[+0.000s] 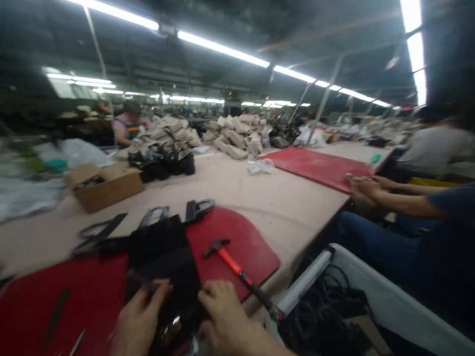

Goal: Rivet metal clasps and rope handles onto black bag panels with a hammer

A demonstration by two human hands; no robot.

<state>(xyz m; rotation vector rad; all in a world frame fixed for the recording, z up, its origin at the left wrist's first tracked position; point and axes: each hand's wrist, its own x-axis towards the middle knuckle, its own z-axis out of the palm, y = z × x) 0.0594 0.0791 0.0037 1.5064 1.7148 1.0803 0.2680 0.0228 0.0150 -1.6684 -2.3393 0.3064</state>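
The black piece [166,252] lies between left hand [143,311] and right hand [224,309], stretching lengthwise ahead of both; whether their curled fingers grip it, I cannot tell.

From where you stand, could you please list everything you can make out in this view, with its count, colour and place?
Black flat piece: one, black, between the hands
Claw hammer: one, red-and-black handle, right of that piece
Near red mat: one or more, red, under both
Far red sheet: one, red, table's far right
Cardboard box: one, brown, table's left
Beige bundles: many, beige, heaped at back
Table: one, pale pinkish, centre
Bin: one, white-sided, lower right, dark tangle inside
Ceiling lights: several, white, overhead
Co-workers: at least three, blue, grey and pinkish tops, right and back left
Left grip: one, bare, lower left of centre
Right grip: one, bare, lower centre
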